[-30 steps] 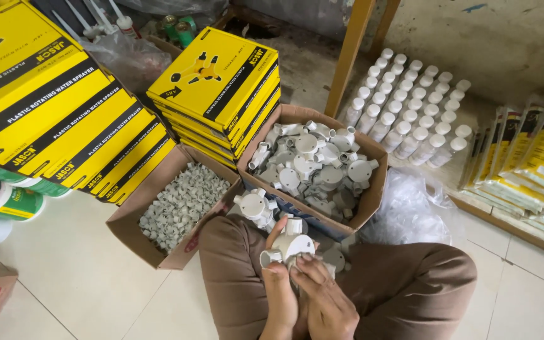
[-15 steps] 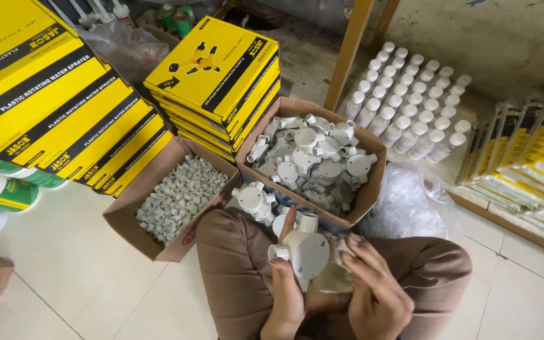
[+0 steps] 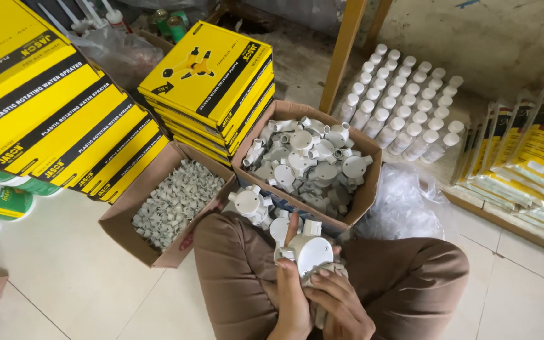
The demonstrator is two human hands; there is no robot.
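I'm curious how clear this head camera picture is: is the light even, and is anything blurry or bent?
Head view: soft, even daylight, with no harsh shadows; mild sheen on the yellow boxes and the clear plastic bag. The left hand and right hand on the white round fitting look sharp, with no motion blur. The wide lens bends straight edges slightly near the frame's borders.

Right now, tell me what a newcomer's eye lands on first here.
The stacks of flat yellow boxes at upper left grab attention first. Next comes the open cardboard box in the middle, heaped with white plastic junction fittings. Below it, the left hand and right hand grip one round white fitting over the lap.
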